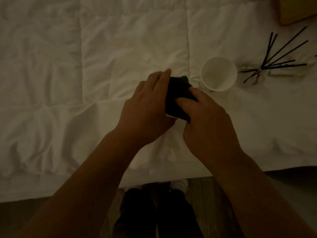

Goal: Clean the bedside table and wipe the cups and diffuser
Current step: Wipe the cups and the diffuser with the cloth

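Above the white duvet, my left hand [147,103] grips a white cup [169,116], almost wholly hidden; only a sliver of its rim shows below the palm. My right hand [204,115] presses a dark cloth [178,93] around that cup, fingers curled over the cloth. A second white cup [218,73] lies on its side on the bed just right of my hands, mouth facing me. Further right lies a clear glass diffuser [252,74] with several black reed sticks [283,52] fanning out.
The rumpled white duvet [85,83] covers the bed across the whole view. A tan object [295,11] sits at the top right corner. My dark trousers and shoes [154,212] stand on the wooden floor at the bed's near edge.
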Action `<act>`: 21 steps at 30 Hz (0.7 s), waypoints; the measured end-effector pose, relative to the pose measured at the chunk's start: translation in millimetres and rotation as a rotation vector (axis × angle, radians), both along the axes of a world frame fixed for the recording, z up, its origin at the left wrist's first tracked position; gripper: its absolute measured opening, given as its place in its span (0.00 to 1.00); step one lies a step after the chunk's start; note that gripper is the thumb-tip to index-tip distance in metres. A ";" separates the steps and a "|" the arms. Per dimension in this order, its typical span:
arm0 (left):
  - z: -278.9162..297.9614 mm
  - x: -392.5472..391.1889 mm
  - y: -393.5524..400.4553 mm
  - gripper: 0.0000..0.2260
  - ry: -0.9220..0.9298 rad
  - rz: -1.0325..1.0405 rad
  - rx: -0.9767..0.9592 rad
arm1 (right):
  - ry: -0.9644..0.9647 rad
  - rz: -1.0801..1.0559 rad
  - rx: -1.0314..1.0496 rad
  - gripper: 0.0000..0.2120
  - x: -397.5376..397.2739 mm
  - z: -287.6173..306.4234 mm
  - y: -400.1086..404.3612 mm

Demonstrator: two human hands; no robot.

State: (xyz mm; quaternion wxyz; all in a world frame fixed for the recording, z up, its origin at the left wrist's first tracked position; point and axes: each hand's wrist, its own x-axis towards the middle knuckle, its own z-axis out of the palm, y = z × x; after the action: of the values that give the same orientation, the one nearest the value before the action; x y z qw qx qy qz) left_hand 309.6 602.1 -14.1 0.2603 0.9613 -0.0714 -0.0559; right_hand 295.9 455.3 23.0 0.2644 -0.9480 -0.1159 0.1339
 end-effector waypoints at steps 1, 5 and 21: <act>-3.6 -0.5 -1.9 0.45 -0.006 0.017 0.022 | 0.021 -0.031 0.047 0.22 0.0 -1.2 -1.7; -18.1 3.5 1.0 0.46 -0.006 0.086 0.004 | 0.130 -0.181 0.220 0.19 -5.3 -5.3 -13.6; -16.7 39.2 -20.5 0.49 -0.160 0.187 0.042 | 0.062 -0.873 0.675 0.23 -4.6 -3.2 -90.4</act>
State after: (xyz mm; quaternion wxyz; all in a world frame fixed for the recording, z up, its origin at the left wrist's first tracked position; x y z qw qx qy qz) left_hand 348.8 581.6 -30.9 0.2378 0.9703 -0.0011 0.0442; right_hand 291.3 364.9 19.9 0.5878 -0.7664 0.2591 -0.0049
